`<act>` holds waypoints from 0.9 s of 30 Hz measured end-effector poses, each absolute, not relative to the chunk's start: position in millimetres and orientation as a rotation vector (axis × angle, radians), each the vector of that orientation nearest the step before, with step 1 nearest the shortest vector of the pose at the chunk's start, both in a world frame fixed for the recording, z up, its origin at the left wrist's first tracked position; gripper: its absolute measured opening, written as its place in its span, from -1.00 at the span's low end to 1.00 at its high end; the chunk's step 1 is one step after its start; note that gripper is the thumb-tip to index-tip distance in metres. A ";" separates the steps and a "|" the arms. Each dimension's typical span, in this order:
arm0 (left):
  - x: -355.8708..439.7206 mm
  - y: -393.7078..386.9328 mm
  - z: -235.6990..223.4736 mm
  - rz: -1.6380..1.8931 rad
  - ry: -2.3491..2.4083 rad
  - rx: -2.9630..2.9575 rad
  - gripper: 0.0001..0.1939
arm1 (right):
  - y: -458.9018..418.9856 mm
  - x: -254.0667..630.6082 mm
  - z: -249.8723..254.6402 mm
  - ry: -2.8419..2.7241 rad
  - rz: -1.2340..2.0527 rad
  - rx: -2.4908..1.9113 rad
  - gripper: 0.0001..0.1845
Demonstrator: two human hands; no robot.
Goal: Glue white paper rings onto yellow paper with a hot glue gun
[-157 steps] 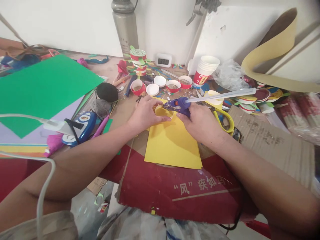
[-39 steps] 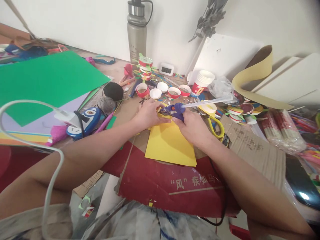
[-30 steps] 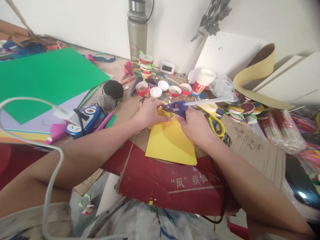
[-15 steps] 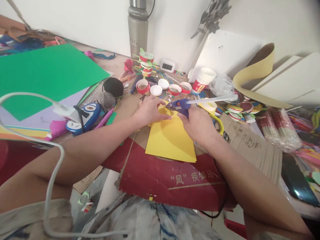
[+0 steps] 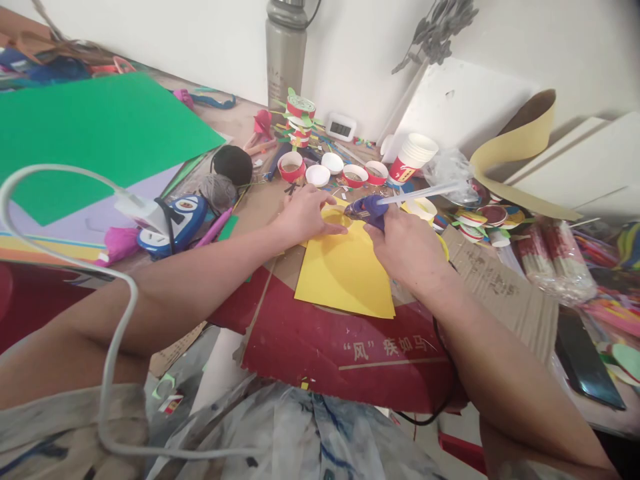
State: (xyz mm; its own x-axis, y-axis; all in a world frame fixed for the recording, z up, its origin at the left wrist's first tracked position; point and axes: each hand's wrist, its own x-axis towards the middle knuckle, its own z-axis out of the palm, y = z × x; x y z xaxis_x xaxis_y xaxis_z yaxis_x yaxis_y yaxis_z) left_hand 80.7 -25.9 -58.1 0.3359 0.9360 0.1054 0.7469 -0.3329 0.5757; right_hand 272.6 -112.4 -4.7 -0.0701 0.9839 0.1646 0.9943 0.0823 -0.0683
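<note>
My right hand is wrapped round a blue hot glue gun, with a clear glue stick jutting from its back. The gun's nozzle points left towards my left hand. Thumb and fingers of that hand curve round a small yellow paper piece, whose exact shape blends into what lies below. Under both hands is a yellow paper sheet, resting on a red and brown cardboard. My right palm hides the glue gun's handle.
Several cut paper-cup rings line the back, beside stacked paper cups and a grey bottle. At left are green card, yarn and a blue power strip. A phone lies at right.
The view has shifted slightly, so the scene sits a little further right. Both hands keep nearly the same pose, with the glue gun's nozzle still close to my left fingers.
</note>
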 end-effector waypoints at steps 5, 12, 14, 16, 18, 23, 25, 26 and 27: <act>80.8 -27.2 -57.2 0.589 1.478 2.177 -0.36 | -116.2 283.4 6.2 -2.052 0.004 -2.051 -0.66; 79.9 -26.9 -57.1 0.610 1.476 2.196 -0.40 | -133.1 302.5 15.7 -1.854 0.184 -1.896 -0.59; 79.8 -27.4 -56.2 0.604 1.483 2.204 -0.39 | -136.9 305.2 12.2 -1.816 0.226 -1.861 -0.56; 79.9 -28.4 -54.9 0.602 1.491 2.203 -0.37 | -138.8 305.9 7.6 -1.787 0.262 -1.818 -0.52; 80.0 -29.6 -53.3 0.593 1.494 2.198 -0.35 | -138.7 304.8 2.4 -1.775 0.284 -1.795 -0.50; 79.1 -31.0 -50.4 0.560 1.478 2.189 -0.24 | -134.8 299.8 -11.0 -1.789 0.324 -1.793 -0.55; 77.5 -29.8 -50.1 0.551 1.462 2.200 -0.20 | -133.7 299.4 -14.9 -1.791 0.324 -1.775 -0.55; 76.4 -28.7 -50.0 0.543 1.449 2.210 -0.17 | -133.4 299.7 -16.0 -1.793 0.321 -1.769 -0.55; 74.9 -27.3 -49.9 0.535 1.430 2.224 -0.14 | -133.3 300.2 -16.5 -1.794 0.315 -1.769 -0.55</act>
